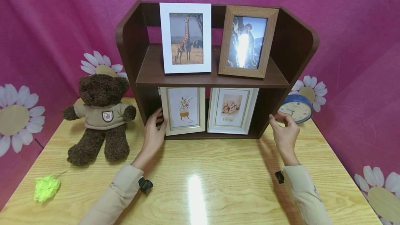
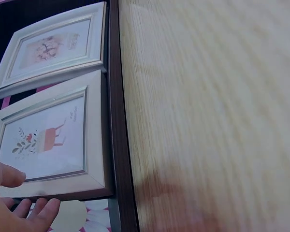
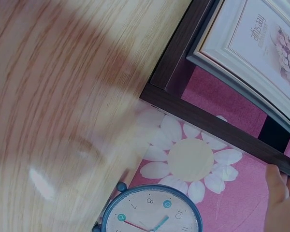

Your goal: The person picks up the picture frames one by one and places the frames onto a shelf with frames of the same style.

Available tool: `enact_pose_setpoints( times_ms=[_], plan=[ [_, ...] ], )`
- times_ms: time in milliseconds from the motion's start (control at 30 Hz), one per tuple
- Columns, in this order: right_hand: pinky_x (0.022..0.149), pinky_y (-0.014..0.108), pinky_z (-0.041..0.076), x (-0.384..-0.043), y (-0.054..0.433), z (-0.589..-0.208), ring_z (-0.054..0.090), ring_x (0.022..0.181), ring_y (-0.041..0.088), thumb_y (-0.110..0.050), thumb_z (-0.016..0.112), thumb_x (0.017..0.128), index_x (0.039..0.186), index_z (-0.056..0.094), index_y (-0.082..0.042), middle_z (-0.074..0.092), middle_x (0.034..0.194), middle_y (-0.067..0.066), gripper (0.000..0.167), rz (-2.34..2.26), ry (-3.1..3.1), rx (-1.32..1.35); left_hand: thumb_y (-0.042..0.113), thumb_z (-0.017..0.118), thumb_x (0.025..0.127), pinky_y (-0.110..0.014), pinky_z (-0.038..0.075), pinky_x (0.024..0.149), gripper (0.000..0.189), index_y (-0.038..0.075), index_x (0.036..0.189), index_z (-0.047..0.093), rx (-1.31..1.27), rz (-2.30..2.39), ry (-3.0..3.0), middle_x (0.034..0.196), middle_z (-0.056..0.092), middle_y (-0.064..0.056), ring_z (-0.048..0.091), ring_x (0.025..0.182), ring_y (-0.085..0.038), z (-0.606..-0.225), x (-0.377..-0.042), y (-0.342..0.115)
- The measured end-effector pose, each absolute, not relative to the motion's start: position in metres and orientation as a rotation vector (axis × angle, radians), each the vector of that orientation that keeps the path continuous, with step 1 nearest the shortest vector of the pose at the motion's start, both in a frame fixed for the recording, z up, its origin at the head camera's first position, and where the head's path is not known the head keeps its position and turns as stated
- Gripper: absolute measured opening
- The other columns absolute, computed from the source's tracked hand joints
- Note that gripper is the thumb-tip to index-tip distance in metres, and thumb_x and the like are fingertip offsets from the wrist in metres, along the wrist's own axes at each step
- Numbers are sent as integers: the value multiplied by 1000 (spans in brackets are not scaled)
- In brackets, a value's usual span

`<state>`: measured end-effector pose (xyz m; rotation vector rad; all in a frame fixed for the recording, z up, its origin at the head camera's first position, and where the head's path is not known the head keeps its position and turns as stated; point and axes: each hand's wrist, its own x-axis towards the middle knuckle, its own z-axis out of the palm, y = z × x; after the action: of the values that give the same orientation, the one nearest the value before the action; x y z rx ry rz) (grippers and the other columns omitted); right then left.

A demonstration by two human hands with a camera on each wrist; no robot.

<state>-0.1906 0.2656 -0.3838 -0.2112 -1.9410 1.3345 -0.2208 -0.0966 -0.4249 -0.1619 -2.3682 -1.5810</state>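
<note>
A dark brown two-tier shelf [image 1: 212,83] stands on the table with several picture frames on it. On its lower tier, at left, is a cream picture frame [image 1: 202,114] with a potted-plant print. My left hand [image 1: 155,127] holds that frame's left edge, thumb at the front and fingers by the side [image 2: 43,212]. Beside it leans a white picture frame [image 1: 210,114] with a "free style" print. My right hand [image 1: 285,129] touches the outside of the shelf's right panel near its front edge; its fingers are partly hidden [image 3: 278,193].
Up top stand a white giraffe frame [image 1: 164,41] and a brown wooden frame [image 1: 228,41]. A teddy bear [image 1: 104,117] sits at left, behind a green yarn ball [image 1: 46,187]. Close to my right hand is a blue clock [image 1: 298,108]. Pink cloth hangs around the table.
</note>
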Motion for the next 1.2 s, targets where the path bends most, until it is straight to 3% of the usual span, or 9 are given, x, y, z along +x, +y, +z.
enact_pose_setpoints(
  times_ms=[267,767,1000,1100,1200],
  plan=[
    [75,4,43,-190,264,-382,55,72,-10,5,69,81,99,64,16,55,72,-30,22,1349,-1944,-215,6,50,98,-50,48,96,48,-2,143,35,-186,-1645,-2397,134,45,-23,48,118,-37,-423,-202,-105],
    [76,5,44,-189,263,-383,56,74,-7,4,68,82,99,64,15,56,73,-27,21,1379,-1937,-206,11,50,99,-47,46,96,38,-1,135,46,-134,-1711,-2434,127,54,-22,52,115,-33,-431,-169,-132],
    [75,6,43,-199,285,-401,55,76,-10,-8,70,85,105,66,6,55,77,-29,24,1330,-2056,-260,14,49,100,-13,45,86,33,1,131,52,-66,-1677,-2446,125,58,-19,56,114,-28,-425,-161,-143],
    [71,6,47,-192,288,-396,57,74,-10,-10,67,88,106,66,5,56,79,-27,24,1325,-2108,-264,15,49,100,-8,44,82,33,0,129,54,-55,-1660,-2440,125,59,-19,56,110,-22,-422,-159,-149],
    [65,6,50,-186,292,-393,59,71,-8,-11,62,91,106,65,6,59,80,-24,22,1327,-2129,-255,16,49,100,-7,44,77,32,0,126,56,-47,-1637,-2418,122,60,-20,56,100,-5,-417,-158,-156]
  ],
)
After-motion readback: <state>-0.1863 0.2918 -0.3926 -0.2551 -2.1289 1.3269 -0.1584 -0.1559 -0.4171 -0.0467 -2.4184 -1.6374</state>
